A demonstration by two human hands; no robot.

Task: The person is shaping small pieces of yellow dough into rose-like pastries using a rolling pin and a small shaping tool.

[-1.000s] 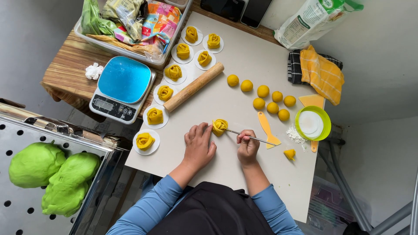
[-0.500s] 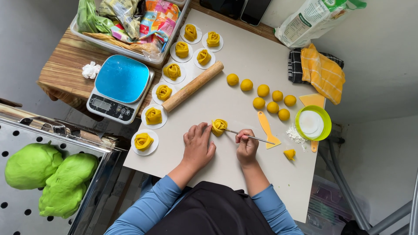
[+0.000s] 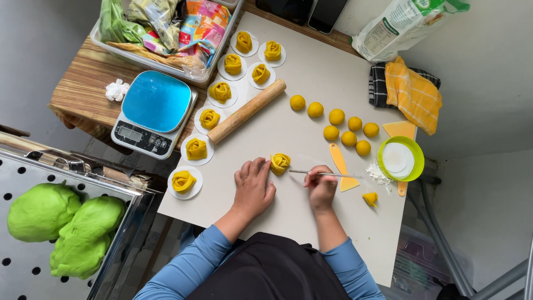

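A yellow rose-shaped dough piece [image 3: 280, 163] lies on the pale work board [image 3: 300, 222]. My left hand [image 3: 253, 185] rests flat beside it, fingertips touching its left side. My right hand [image 3: 321, 186] grips a thin metal stick [image 3: 325, 174] that lies across the board with its tip at the dough rose's right side. Several finished dough roses on white paper rounds, such as one [image 3: 184, 181] at the board's left edge, run in a line toward the back. A wooden rolling pin [image 3: 246, 111] lies diagonally next to them.
Several yellow dough balls [image 3: 348, 129] sit right of centre, with a yellow scraper [image 3: 340, 165] and a green bowl of flour [image 3: 400, 158] nearby. A blue kitchen scale [image 3: 152, 111] stands at left. Green dough lumps [image 3: 64, 221] rest on a perforated metal tray.
Both hands stay at the dough rose, and the stick's tip stays at its side. The camera view has shifted slightly.
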